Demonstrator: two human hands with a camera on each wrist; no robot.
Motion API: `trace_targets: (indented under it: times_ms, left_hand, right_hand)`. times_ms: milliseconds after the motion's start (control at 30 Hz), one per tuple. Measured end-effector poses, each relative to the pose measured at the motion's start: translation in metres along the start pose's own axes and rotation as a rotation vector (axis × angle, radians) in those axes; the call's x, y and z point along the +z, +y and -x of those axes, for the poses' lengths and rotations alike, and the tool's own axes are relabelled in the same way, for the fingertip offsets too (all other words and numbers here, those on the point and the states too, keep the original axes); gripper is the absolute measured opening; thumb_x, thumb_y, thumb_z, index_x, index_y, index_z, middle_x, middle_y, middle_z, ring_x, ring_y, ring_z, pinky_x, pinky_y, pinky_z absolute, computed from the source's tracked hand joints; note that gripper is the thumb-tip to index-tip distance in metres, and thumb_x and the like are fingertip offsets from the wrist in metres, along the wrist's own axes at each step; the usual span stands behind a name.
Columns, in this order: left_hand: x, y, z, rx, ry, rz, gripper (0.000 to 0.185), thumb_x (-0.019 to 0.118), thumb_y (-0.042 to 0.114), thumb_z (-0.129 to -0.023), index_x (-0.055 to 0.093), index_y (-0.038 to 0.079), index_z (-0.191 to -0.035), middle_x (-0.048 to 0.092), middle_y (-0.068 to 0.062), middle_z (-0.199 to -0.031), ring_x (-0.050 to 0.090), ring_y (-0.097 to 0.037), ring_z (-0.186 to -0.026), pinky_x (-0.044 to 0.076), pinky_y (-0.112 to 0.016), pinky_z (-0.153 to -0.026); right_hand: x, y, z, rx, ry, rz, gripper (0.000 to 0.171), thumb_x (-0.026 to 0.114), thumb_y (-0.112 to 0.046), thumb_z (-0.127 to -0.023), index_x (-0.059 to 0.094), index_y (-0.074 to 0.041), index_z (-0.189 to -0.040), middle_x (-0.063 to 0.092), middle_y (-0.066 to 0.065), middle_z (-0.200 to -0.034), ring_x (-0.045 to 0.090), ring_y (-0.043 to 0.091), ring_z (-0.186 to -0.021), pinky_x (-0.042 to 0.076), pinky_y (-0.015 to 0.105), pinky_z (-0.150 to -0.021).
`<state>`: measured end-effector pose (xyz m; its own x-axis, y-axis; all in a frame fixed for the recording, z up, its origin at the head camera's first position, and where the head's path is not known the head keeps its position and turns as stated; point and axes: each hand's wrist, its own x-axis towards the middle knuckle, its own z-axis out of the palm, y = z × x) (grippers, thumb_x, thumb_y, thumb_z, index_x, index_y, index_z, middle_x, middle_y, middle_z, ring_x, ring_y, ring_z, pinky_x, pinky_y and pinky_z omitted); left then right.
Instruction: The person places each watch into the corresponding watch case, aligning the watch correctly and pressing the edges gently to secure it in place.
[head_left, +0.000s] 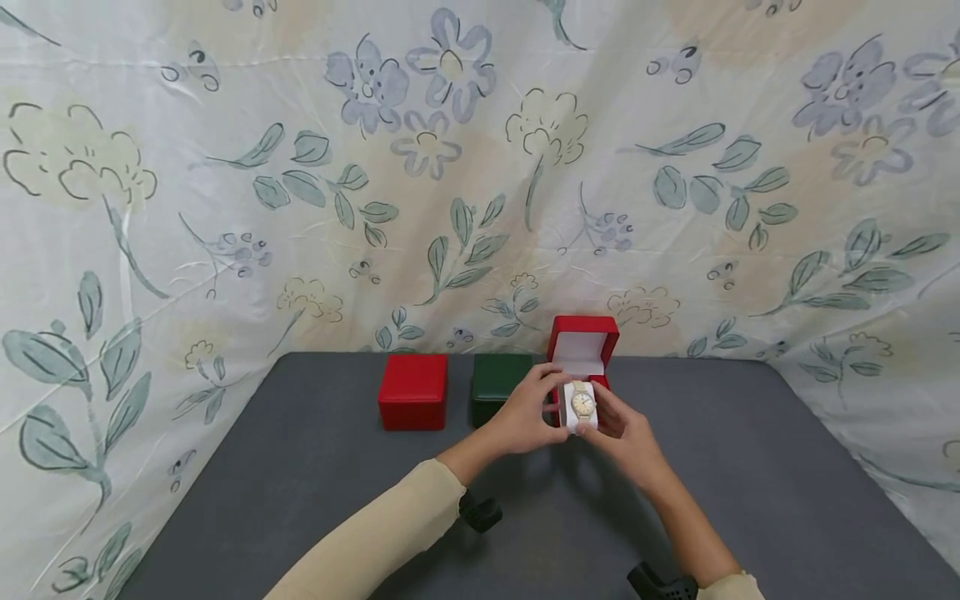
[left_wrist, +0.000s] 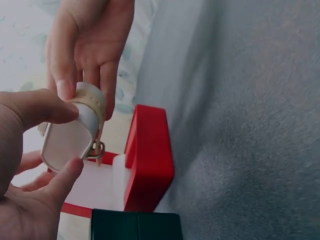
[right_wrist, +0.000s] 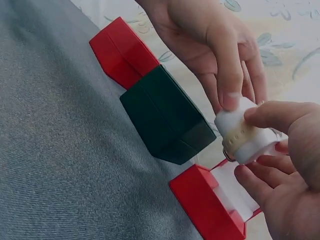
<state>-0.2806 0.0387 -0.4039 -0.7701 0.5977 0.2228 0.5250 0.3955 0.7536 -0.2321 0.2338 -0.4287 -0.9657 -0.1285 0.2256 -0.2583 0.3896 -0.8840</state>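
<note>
A wristwatch with a pale round dial and cream strap is wrapped round a white cushion. Both hands hold the cushion in the air, above and in front of an open red watch box. My left hand grips its left end between thumb and fingers. On the other end, the thumb and fingers of my right hand pinch it. The strap's buckle shows in the left wrist view. White lining is visible inside the open box, whose lid stands up.
Left of the open box stands a closed dark green box. Farther left is a closed red box. All stand near the back edge of the grey table, before a floral curtain.
</note>
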Motion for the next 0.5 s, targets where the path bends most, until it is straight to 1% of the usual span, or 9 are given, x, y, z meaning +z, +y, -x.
trace_targets:
  times_ms: [67,167,267,333,433,500]
  left_hand:
    - [0.002,0.001,-0.006,-0.012,-0.006,-0.056,0.069,0.077,0.013,-0.08,0.044,0.011,-0.141,0.039,-0.007,-0.146,0.047,-0.024,-0.127,0.053,-0.029,-0.095]
    - [0.004,0.002,-0.014,-0.026,-0.004,-0.174,0.069,0.079,0.019,-0.079,0.047,0.014,-0.14,0.046,-0.004,-0.141,0.05,-0.022,-0.123,0.053,-0.032,-0.095]
    - [0.007,0.001,-0.022,-0.046,0.001,-0.268,0.067,0.079,0.023,-0.08,0.049,0.016,-0.139,0.05,-0.002,-0.14,0.051,-0.019,-0.122,0.052,-0.034,-0.097]
    - [0.01,0.0,-0.028,-0.059,-0.001,-0.293,0.066,0.078,0.025,-0.08,0.05,0.016,-0.139,0.05,-0.002,-0.141,0.051,-0.018,-0.123,0.051,-0.035,-0.099]
    - [0.013,-0.003,-0.036,-0.064,-0.007,-0.322,0.065,0.078,0.026,-0.081,0.05,0.015,-0.139,0.05,-0.002,-0.141,0.051,-0.016,-0.122,0.051,-0.031,-0.099]
    - [0.015,-0.004,-0.041,-0.059,-0.016,-0.342,0.065,0.077,0.026,-0.081,0.05,0.013,-0.139,0.049,-0.003,-0.14,0.051,-0.016,-0.122,0.05,-0.028,-0.099]
  right_hand:
    - [-0.002,0.003,-0.002,0.01,0.004,-0.008,0.075,0.069,-0.022,-0.089,0.03,-0.007,-0.151,0.041,0.02,-0.15,0.049,0.036,-0.131,0.051,0.035,-0.097]
    - [-0.005,0.007,-0.006,0.022,0.008,-0.014,0.074,0.068,-0.02,-0.09,0.029,-0.005,-0.151,0.04,0.021,-0.15,0.048,0.036,-0.131,0.052,0.03,-0.095]
    - [-0.006,0.011,-0.01,0.045,0.022,-0.004,0.073,0.067,-0.018,-0.091,0.029,-0.003,-0.151,0.04,0.023,-0.149,0.05,0.037,-0.129,0.053,0.03,-0.094]
    - [-0.007,0.013,-0.013,0.073,0.034,0.008,0.071,0.066,-0.018,-0.092,0.029,-0.001,-0.15,0.041,0.024,-0.148,0.051,0.038,-0.128,0.052,0.034,-0.095]
    - [-0.007,0.015,-0.016,0.13,0.06,0.022,0.068,0.064,-0.019,-0.093,0.031,-0.002,-0.15,0.042,0.023,-0.147,0.052,0.038,-0.128,0.049,0.039,-0.097]
    - [-0.007,0.016,-0.018,0.152,0.073,0.016,0.067,0.063,-0.018,-0.094,0.03,-0.002,-0.15,0.041,0.023,-0.148,0.05,0.037,-0.13,0.047,0.04,-0.098]
